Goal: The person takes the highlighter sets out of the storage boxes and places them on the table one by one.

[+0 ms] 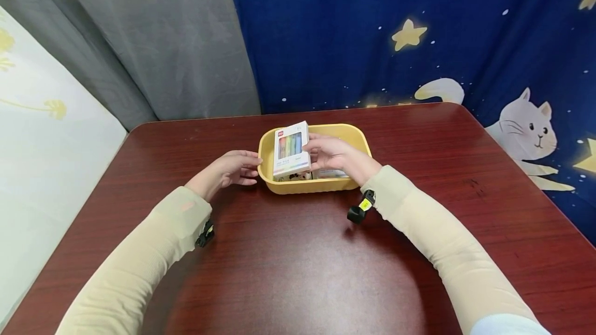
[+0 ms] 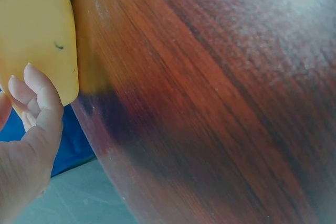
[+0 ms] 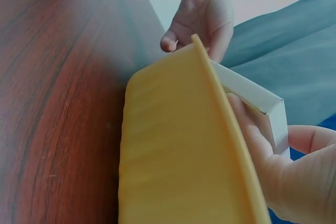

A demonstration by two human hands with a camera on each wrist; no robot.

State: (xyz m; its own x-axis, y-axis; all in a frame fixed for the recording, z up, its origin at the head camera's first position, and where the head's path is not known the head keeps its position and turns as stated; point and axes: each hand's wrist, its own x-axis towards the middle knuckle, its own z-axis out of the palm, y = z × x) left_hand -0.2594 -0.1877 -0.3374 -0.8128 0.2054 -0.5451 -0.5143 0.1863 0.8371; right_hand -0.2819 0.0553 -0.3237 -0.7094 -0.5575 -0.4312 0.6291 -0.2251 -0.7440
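A yellow plastic basket (image 1: 321, 186) stands near the table's far edge. My right hand (image 1: 337, 153) reaches over it and grips the right side of a white box (image 1: 285, 167) printed with a row of coloured sticks. Tilted, the box sits at the basket's left part, its upper end above the rim. Thumb and fingers lie on opposite sides of the box (image 3: 254, 95) in the right wrist view. At the basket's left end, my left hand (image 1: 230, 168) touches the wall with loosely bent fingers. Other items beneath the box are mostly hidden.
The dark red wooden table (image 1: 288, 262) extends all around the basket. Behind it hang a grey curtain (image 1: 163, 40) and a blue one (image 1: 335, 40) with stars and a cat. A white panel (image 1: 46, 143) stands along the left.
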